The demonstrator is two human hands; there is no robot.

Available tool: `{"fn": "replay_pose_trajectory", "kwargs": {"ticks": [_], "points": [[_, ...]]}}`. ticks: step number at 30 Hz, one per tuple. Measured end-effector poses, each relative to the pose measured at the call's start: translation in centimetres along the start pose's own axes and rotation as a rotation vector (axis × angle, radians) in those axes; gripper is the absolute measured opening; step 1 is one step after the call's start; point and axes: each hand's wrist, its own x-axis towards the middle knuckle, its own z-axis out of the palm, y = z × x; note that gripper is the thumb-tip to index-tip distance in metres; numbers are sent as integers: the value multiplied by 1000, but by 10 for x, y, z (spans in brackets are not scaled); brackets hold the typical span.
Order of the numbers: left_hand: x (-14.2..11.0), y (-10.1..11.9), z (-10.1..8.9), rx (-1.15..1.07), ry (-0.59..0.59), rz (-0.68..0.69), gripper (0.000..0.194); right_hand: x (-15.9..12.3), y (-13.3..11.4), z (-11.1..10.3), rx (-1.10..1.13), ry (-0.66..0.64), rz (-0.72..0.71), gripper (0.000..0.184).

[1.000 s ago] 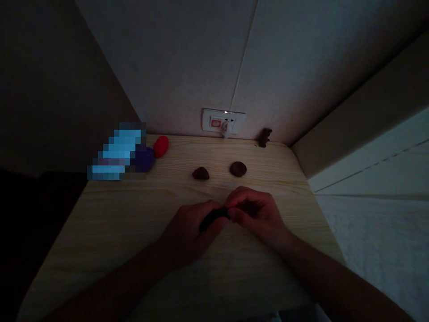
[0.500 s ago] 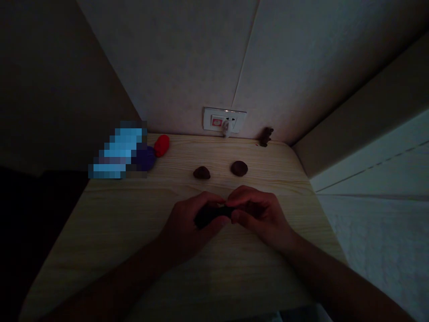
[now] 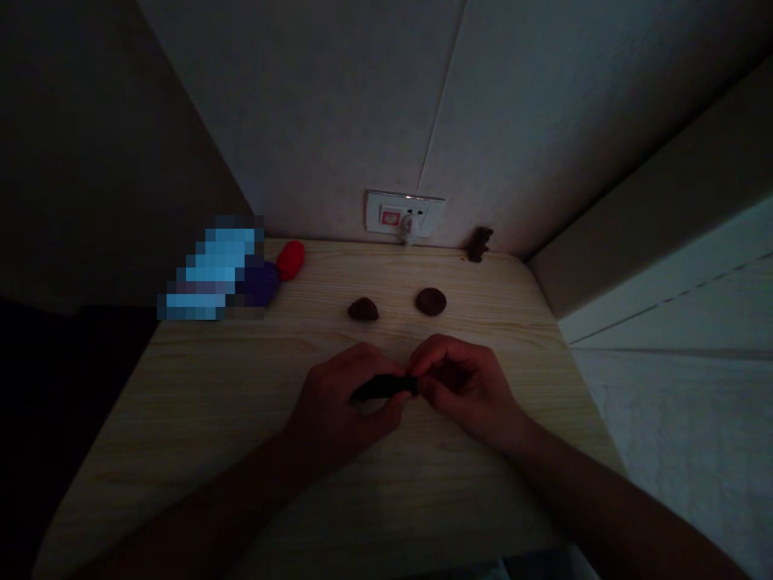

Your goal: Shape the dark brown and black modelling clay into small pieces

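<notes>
Between my two hands is a dark, elongated piece of modelling clay, nearly black in the dim light. My left hand is closed around its left part, with the thumb below and the fingers above. At the right end, the fingertips and thumb of my right hand pinch it. A brown clay lump with an uneven top lies beyond my left hand. To the right of that lump is a flattened round brown clay disc, beyond my right hand.
The pale wooden tabletop meets a wall with a socket plate and a plug in it. At the back right stands a small brown figure. A red lump, a purple lump and a blurred-out bright screen are at the left.
My left hand has turned slightly around the dark clay, which now looks slimmer and more level. My right fingertips have shifted a little at its end. The other pieces stay in place.
</notes>
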Motion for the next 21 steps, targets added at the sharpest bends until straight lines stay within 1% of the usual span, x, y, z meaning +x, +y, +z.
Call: {"fn": "replay_pose_trajectory", "kwargs": {"ticks": [1,4,7,9,13,16,18,21], "points": [[0,0,0,-4,2,8,12,0,0,0,-11,3,6,1],[-1,-1,1,-6,16,15,14,0,0,1,-26,1,17,4],[-1,-2,1,12,17,-1,15,0,0,0,-46,12,-19,7],[-1,-2,1,23,17,-13,16,0,1,0,-71,29,-42,5],[0,-1,1,19,5,-20,16,1,-1,-1,-105,44,-32,5],[0,-1,0,14,10,-26,15,1,-2,-2,-92,18,-39,10],[0,-1,0,19,17,-41,16,1,-2,-2,-79,4,-47,10],[0,-1,1,24,19,-52,15,1,1,-1,-64,19,-52,10]]}}
